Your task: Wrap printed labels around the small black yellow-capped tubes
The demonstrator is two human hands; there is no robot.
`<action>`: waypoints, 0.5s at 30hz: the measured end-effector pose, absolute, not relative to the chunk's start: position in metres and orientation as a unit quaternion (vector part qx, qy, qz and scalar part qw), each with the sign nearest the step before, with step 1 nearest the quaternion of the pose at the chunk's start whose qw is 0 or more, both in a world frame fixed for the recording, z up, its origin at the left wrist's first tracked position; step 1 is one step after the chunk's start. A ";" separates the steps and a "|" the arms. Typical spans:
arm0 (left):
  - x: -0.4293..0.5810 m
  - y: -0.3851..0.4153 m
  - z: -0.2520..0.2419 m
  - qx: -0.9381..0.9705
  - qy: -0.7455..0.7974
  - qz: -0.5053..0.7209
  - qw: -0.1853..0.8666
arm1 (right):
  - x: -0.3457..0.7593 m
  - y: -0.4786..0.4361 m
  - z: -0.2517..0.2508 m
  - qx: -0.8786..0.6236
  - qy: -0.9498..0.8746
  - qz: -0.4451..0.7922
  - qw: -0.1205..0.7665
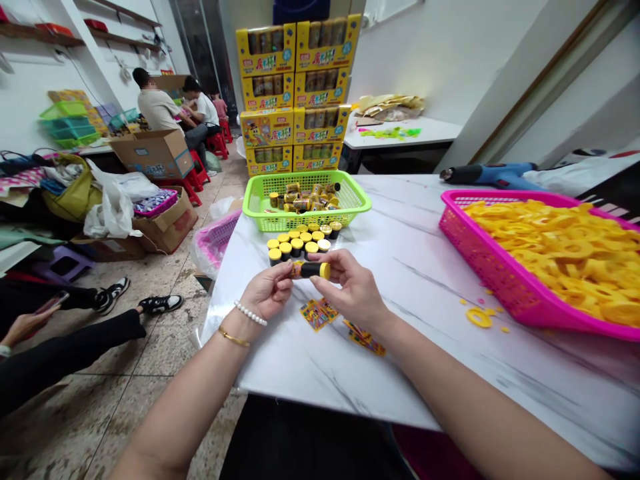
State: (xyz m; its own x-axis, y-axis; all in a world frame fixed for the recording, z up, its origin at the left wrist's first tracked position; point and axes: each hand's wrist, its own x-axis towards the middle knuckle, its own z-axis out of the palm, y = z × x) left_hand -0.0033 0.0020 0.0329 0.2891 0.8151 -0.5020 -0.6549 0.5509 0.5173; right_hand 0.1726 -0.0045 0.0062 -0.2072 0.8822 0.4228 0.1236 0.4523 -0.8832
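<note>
A small black tube with a yellow cap (313, 269) lies sideways between my two hands, its capped end to the right. My left hand (273, 290) pinches the other end, where a bit of colourful printed wrap shows. The fingers and thumb of my right hand (353, 283) close round the tube near its cap. Below them on the table lie flat printed sleeves (319, 315) and a second small pile of sleeves (364, 339). Just beyond my hands, several black tubes with yellow caps (297, 248) stand upright in rows.
A green basket (255, 212) of wrapped tubes sits behind the rows, before stacked yellow display boxes (320, 123). At right, a pink basket (480, 277) holds yellow plastic parts; a blue heat gun (493, 175) lies behind it. Other people sit at left.
</note>
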 end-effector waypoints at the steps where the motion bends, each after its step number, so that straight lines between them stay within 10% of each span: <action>1: -0.003 0.002 0.033 0.105 0.379 0.468 0.791 | 0.173 -0.005 0.007 -0.361 -0.689 0.378 0.502; 15: -0.005 0.001 0.021 0.270 0.434 0.459 0.727 | 0.171 0.000 0.010 -0.405 -0.532 0.535 0.516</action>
